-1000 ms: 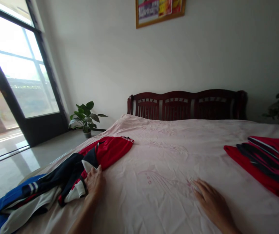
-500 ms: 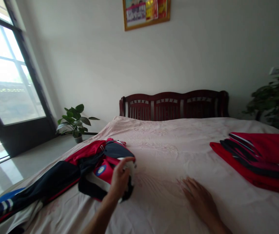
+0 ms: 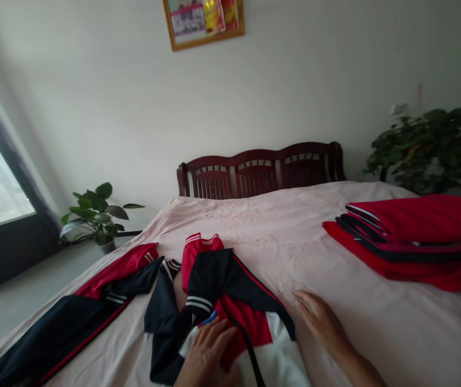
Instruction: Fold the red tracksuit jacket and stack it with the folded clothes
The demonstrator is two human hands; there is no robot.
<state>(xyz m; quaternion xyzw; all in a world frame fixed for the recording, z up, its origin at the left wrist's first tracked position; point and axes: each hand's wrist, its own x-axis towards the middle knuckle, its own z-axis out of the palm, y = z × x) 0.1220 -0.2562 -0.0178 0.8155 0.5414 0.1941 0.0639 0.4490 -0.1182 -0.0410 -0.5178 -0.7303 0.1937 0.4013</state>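
Free passage: pink bedsheet [image 3: 303, 252] runs between the spread navy-and-red jacket [image 3: 222, 279] and the folded red stack [image 3: 416, 220], both obstacles.

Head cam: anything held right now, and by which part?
Nothing looks gripped. The left hand lies open on the red-and-black track jacket; the right hand rests open beside it on the pink bedsheet.

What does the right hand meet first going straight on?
The right hand looks free across the pink bedsheet, passing just beyond the navy track jacket; depth is unclear, so it might clip it.
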